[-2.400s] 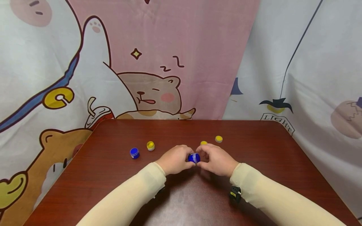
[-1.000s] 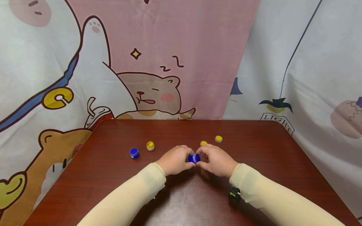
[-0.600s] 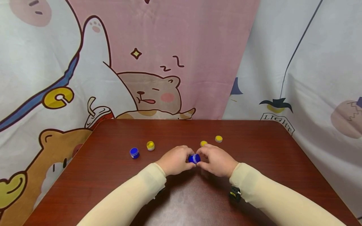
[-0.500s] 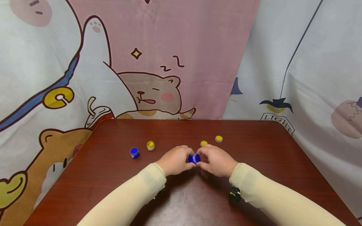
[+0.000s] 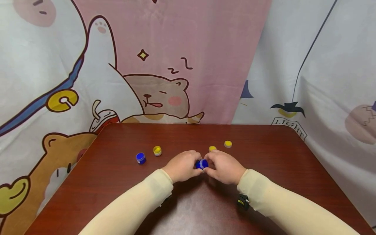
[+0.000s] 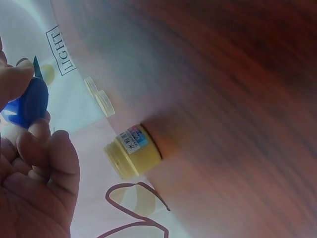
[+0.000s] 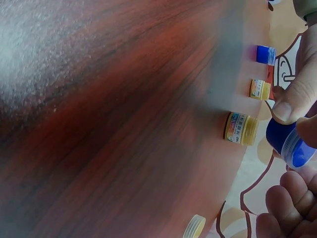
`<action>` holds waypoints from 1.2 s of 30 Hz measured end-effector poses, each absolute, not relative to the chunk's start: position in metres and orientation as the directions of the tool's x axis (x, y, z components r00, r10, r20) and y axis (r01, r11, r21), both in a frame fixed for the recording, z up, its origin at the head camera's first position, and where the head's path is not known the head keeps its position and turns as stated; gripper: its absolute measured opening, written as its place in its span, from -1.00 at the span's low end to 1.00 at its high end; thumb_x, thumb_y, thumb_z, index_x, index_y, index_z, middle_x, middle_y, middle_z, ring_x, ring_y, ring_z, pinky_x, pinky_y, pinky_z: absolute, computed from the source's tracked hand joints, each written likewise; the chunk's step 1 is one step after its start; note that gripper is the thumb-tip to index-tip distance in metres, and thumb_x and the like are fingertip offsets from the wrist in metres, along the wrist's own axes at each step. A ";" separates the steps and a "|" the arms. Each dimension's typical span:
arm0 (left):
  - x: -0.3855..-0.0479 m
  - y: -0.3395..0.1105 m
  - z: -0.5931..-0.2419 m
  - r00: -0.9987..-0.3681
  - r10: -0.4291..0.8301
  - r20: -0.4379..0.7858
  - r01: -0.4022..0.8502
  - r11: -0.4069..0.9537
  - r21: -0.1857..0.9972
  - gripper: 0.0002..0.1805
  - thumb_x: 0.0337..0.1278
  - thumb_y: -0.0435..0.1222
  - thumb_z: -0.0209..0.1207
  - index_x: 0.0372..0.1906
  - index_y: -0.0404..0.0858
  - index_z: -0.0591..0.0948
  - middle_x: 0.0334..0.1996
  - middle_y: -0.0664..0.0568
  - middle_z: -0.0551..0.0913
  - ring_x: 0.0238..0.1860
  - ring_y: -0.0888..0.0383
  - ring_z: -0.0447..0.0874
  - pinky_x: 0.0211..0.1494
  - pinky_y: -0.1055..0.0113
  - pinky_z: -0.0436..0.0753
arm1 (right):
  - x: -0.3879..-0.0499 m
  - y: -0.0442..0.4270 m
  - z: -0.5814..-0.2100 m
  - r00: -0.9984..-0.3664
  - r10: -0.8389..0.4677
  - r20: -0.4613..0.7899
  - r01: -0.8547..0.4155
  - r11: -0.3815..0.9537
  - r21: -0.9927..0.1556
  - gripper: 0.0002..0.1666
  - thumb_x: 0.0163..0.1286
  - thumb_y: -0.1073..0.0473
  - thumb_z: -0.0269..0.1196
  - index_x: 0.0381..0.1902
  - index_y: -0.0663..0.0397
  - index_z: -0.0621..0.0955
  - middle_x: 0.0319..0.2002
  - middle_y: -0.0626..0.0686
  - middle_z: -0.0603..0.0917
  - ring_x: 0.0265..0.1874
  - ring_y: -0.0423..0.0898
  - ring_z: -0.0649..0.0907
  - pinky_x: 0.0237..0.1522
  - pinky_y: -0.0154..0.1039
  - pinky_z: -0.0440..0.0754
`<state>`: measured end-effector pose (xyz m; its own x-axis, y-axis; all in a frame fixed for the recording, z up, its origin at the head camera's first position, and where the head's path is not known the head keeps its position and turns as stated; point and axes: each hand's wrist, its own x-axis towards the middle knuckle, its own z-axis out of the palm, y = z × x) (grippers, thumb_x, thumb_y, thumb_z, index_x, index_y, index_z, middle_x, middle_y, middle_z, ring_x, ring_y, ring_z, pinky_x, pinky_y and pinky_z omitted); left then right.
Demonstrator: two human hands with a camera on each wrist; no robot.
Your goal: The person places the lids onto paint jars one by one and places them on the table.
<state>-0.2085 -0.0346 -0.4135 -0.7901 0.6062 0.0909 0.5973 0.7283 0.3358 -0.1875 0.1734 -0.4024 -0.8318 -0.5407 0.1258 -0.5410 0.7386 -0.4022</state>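
Hardly anything has changed in the last couple of seconds: the small, round, blue plastic jar (image 5: 201, 164) stays above the reddish-brown wooden table (image 5: 264, 147), its body pinched by the left hand (image 5: 182, 165) and its clear-rimmed end by the right hand (image 5: 225, 166), so the handling seems unfinished. Some fingertips are hidden, how tightly that end is closed cannot be told, and a labelled, translucent yellow jar (image 6: 141, 154) is hidden from the head view.

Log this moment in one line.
left hand: holds blue jar; right hand: pinches it too; blue jar: tilted, off table; standing: two yellow jars, second blue jar
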 end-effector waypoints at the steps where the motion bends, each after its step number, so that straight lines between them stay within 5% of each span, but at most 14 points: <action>1: -0.208 -0.035 -0.413 -0.789 0.608 0.093 0.600 0.728 0.332 -0.70 0.25 0.00 0.44 -0.15 -0.10 0.66 -0.34 0.19 0.56 -0.35 0.24 0.51 -0.20 0.43 0.56 | -0.187 0.173 -0.402 -0.832 -0.540 0.128 -0.541 0.740 -0.399 -0.68 0.35 0.06 0.48 -0.05 0.07 0.67 -0.27 -0.12 0.67 -0.33 -0.27 0.55 -0.18 -0.31 0.67; 36: -0.204 -0.037 -0.411 -0.796 0.583 0.162 0.602 0.739 0.302 -0.62 0.25 -0.01 0.42 0.06 -0.08 0.70 -0.13 0.17 0.68 -0.26 0.29 0.59 -0.08 0.37 0.68 | -0.187 0.177 -0.399 -0.845 -0.502 0.184 -0.522 0.700 -0.487 -0.70 0.34 0.04 0.50 -0.09 0.04 0.71 -0.26 -0.07 0.69 -0.26 -0.18 0.63 -0.24 -0.34 0.65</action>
